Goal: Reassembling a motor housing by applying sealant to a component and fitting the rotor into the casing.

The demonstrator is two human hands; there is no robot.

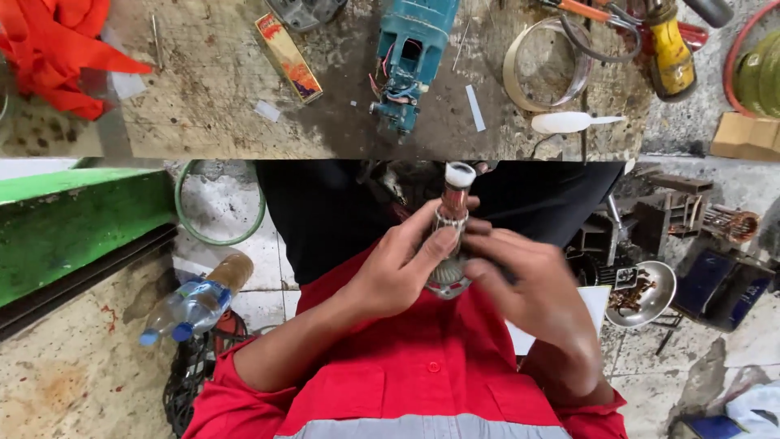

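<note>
Both my hands hold a small motor armature [452,213] upright in front of my red work shirt. Its shaft ends in a white cap at the top, with a coppery commutator below it and a grey fan at the bottom. My left hand [396,270] wraps around it from the left, thumb along the shaft. From the right, my right hand [532,286] touches the lower part with its fingertips. The fingers hide the middle of the armature.
On the stained workbench [211,114] above lie a teal power-tool body [411,49], a small red-yellow box [288,57], a ring of tape [544,67], a yellow tool [671,50] and a red cloth [57,49]. A plastic bottle [191,309] and a metal bowl [647,293] are on the floor.
</note>
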